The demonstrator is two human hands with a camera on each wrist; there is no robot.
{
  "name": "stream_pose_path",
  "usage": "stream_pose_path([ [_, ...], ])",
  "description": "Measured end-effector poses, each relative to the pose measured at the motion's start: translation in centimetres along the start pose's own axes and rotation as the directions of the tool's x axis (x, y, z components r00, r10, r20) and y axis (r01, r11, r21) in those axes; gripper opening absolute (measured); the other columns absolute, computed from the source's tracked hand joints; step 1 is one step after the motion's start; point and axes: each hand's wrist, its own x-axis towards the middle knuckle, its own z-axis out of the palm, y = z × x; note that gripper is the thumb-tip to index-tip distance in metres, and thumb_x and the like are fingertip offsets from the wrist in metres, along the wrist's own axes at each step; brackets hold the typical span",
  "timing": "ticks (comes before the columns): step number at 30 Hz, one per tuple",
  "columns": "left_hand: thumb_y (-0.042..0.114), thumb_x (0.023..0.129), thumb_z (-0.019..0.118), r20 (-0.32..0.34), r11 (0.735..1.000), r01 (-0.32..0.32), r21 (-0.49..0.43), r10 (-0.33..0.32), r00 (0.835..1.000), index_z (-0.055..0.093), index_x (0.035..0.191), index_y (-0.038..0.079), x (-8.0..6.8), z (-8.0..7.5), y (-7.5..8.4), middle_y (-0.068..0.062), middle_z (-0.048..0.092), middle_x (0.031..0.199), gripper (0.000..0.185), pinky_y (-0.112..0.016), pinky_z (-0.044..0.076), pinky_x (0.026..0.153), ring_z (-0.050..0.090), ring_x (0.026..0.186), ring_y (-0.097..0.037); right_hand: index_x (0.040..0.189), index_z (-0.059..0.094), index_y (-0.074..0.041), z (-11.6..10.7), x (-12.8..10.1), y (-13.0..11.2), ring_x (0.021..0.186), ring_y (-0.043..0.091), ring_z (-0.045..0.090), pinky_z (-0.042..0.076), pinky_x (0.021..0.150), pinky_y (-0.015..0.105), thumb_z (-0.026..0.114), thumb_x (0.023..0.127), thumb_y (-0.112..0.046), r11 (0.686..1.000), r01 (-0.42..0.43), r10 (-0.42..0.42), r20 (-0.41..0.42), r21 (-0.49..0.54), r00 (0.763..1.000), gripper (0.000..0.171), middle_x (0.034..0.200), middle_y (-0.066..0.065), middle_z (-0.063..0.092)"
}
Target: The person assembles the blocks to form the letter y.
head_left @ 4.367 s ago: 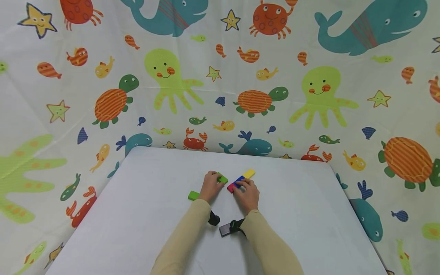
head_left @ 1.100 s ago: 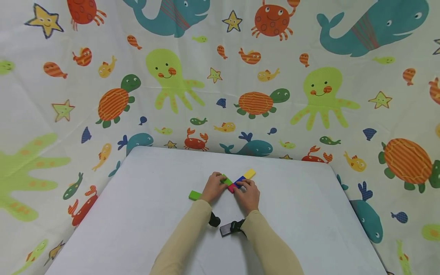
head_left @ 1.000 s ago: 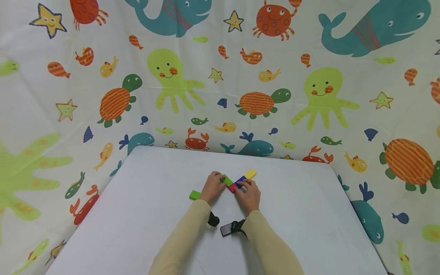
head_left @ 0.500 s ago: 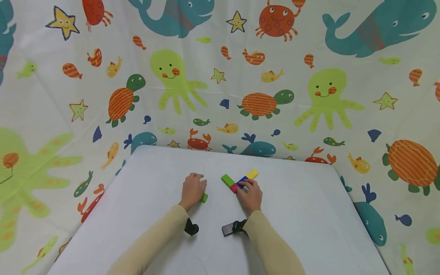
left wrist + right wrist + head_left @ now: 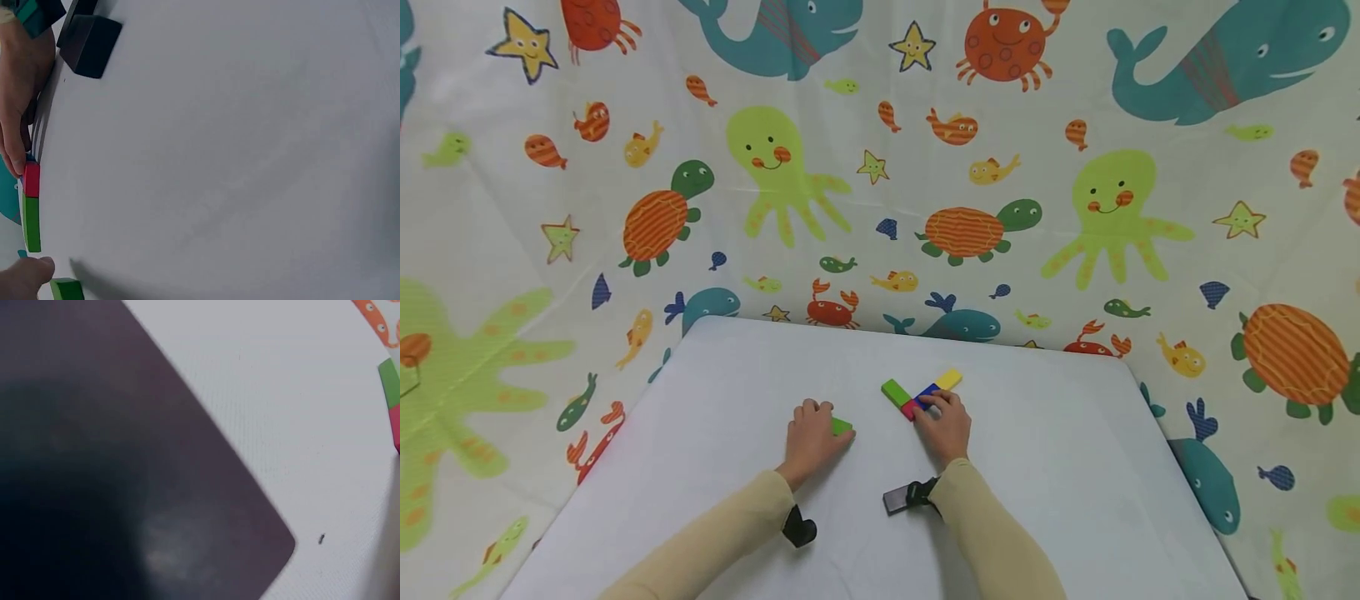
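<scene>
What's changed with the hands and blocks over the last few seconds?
The left hand let go of the green block it set against the red block, then moved left and now covers the loose green block. The right hand stayed on the red, blue and yellow row.
</scene>
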Motion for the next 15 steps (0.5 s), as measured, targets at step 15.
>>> stream_pose_path([
  [15,0.011,0.076,0.082,-0.116,0.989,-0.115,-0.092,0.104,0.988,0.055,0.104,-0.006,0.4,1.5,0.2,-0.021,0.049,0.106,0.042,-0.039,0.046,0.072,0.048,0.088,-0.031,0.104,0.076,-0.01,0.2,0.2,0.3,0.117,0.033,0.053,0.038,0.102,0.052,0.079,0.083,-0.027,1.0,0.014,-0.014,-0.007,-0.003,1.0,0.027,0.121,0.011,0.059],
])
